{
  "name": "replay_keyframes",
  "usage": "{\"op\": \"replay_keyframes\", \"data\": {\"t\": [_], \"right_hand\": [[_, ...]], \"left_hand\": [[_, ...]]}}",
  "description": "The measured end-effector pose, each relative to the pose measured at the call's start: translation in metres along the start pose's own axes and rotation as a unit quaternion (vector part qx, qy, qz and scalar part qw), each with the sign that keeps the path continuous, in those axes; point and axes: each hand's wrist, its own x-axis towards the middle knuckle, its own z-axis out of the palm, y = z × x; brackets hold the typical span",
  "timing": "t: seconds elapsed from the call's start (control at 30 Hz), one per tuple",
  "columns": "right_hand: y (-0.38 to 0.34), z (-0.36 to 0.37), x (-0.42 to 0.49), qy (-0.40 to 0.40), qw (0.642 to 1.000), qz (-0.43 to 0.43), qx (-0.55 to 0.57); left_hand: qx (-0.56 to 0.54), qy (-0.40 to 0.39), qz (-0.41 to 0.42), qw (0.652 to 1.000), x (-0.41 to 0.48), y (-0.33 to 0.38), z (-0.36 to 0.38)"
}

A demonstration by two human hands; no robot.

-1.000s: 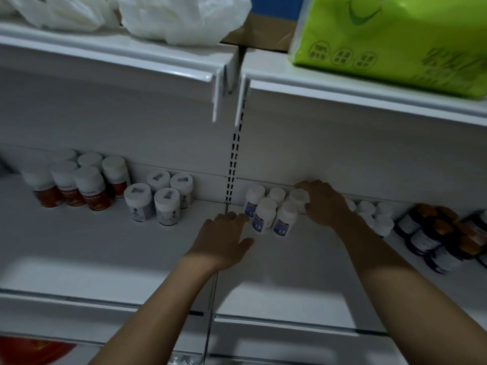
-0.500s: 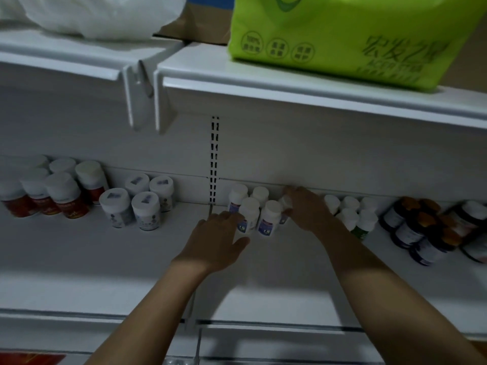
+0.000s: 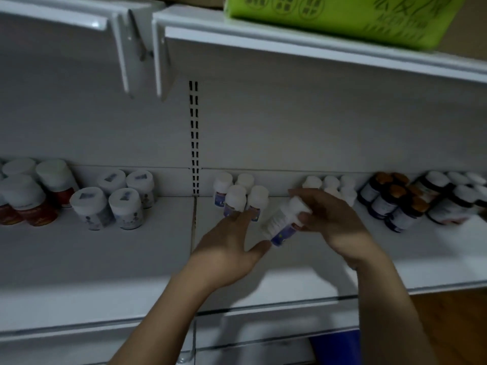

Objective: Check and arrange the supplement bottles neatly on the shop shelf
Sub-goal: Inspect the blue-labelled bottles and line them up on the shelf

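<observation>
Head view: over the white shelf [image 3: 105,259] a tilted bottle [image 3: 286,222] is gripped in the right hand [image 3: 334,225]; the left hand [image 3: 229,248] is held straight-fingered; a green pack [image 3: 342,19] is shelved above.

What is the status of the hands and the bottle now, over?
Right hand grips white bottle, tilted, above the shelf. Left hand open, fingertips at the four-bottle group. More white bottles close behind right hand.
</observation>
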Motion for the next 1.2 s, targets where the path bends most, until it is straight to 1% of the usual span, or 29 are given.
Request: {"op": "replay_keyframes", "data": {"t": [0.07,0.17,0.23,0.33,0.4,0.57,0.7,0.9,1.07,1.2], "right_hand": [[-0.012,0.004,-0.018,-0.024,0.999,-0.010,0.048],[-0.024,0.007,-0.034,-0.033,0.994,-0.040,0.098],[-0.028,0.009,-0.039,-0.026,0.989,-0.051,0.135],[-0.031,0.016,-0.043,-0.018,0.981,-0.058,0.187],[-0.032,0.021,-0.045,-0.021,0.977,-0.057,0.202],[-0.038,0.032,-0.047,-0.024,0.981,-0.042,0.190],[-0.040,0.037,-0.047,0.004,0.983,-0.008,0.183],[-0.047,0.038,-0.049,-0.005,0.973,0.011,0.230],[-0.048,0.038,-0.054,-0.007,0.972,0.016,0.234],[-0.049,0.040,-0.054,0.029,0.973,0.027,0.227]], "left_hand": [[-0.041,0.005,0.030,0.999,-0.010,0.004,0.002],[-0.115,-0.006,0.062,0.991,-0.021,0.011,-0.001],[-0.163,-0.002,0.065,0.985,-0.027,0.017,-0.005],[-0.199,0.031,0.058,0.978,-0.035,0.023,-0.007],[-0.225,0.034,0.047,0.973,-0.042,0.027,-0.005],[-0.291,0.011,0.044,0.956,-0.057,0.031,-0.002],[-0.319,0.007,0.048,0.947,-0.062,0.032,-0.003],[-0.349,0.008,0.083,0.934,-0.066,0.036,-0.003],[-0.329,0.012,0.085,0.940,-0.068,0.037,-0.003],[-0.278,0.020,0.086,0.956,-0.069,0.037,-0.002]]}}
